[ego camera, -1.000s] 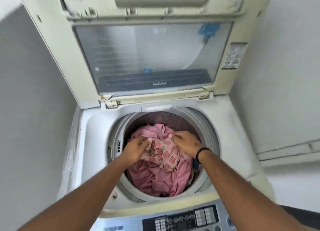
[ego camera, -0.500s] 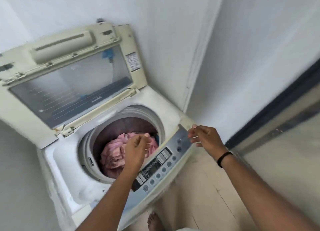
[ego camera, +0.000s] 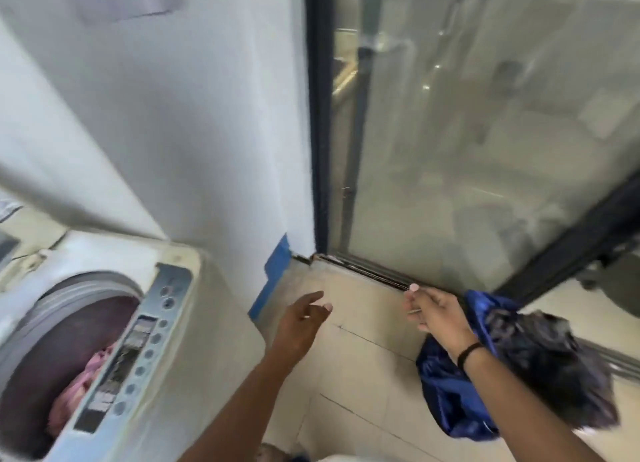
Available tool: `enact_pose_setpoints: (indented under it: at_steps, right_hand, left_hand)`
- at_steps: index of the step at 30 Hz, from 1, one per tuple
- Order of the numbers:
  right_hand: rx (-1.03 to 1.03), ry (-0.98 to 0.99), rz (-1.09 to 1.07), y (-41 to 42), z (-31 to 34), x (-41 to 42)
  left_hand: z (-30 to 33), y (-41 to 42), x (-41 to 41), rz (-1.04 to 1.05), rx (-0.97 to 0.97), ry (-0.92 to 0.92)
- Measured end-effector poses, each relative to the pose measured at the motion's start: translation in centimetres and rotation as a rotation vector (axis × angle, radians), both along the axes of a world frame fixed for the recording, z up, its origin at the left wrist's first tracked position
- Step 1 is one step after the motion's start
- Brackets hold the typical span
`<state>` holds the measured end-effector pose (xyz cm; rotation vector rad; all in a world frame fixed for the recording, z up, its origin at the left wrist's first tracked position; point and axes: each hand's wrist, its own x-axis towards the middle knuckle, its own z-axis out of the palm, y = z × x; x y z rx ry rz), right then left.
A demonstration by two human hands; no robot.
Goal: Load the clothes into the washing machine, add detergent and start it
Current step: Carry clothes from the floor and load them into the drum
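Pink clothes [ego camera: 81, 385] blurred, half hidden in drum [ego camera: 62, 326].

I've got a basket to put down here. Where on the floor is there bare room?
Bare tiled floor lies between the washing machine and the glass door's track, under the left hand. It is crowded to the right, where the blue and dark clothes lie behind the right hand.

I have both forearms reaching up from the bottom edge toward mid-frame. My left hand [ego camera: 304, 319] sits at centre, fingers loose and spread, empty. My right hand [ego camera: 438, 314], right of centre, has fingers loosely curled; a black band circles its wrist.
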<state>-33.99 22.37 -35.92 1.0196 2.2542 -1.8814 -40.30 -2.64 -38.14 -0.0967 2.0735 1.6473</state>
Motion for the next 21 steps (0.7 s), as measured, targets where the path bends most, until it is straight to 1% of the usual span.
enact_pose_setpoints:
  at_steps: [4,7,11,14,17,21]
  right_hand:
    - [-0.074,0.016,-0.21,7.1,-1.8,9.2]
    - [-0.105,0.032,-0.333,10.7,-3.1,15.6]
    - [-0.15,0.071,-0.527,14.6,-4.2,23.0]
    - [-0.187,0.1,-0.687,16.7,-4.7,26.5]
    - [-0.213,0.085,-0.81,18.2,-5.5,28.8]
    - [-0.228,0.041,-0.866,20.4,-6.8,30.6]
  left_hand:
    - [-0.5,9.0,4.7,-0.218,-0.046,0.032]
    - [-1.3,14.4,7.9,-0.346,-0.071,-0.026]
    - [-2.0,20.6,11.6,-0.575,-0.138,-0.073]
    - [-2.3,24.7,13.4,-0.705,-0.195,-0.081]
    - [-2.9,28.0,14.3,-0.774,-0.234,-0.11]
    - [-4.7,32.6,14.1,-0.841,-0.281,-0.101]
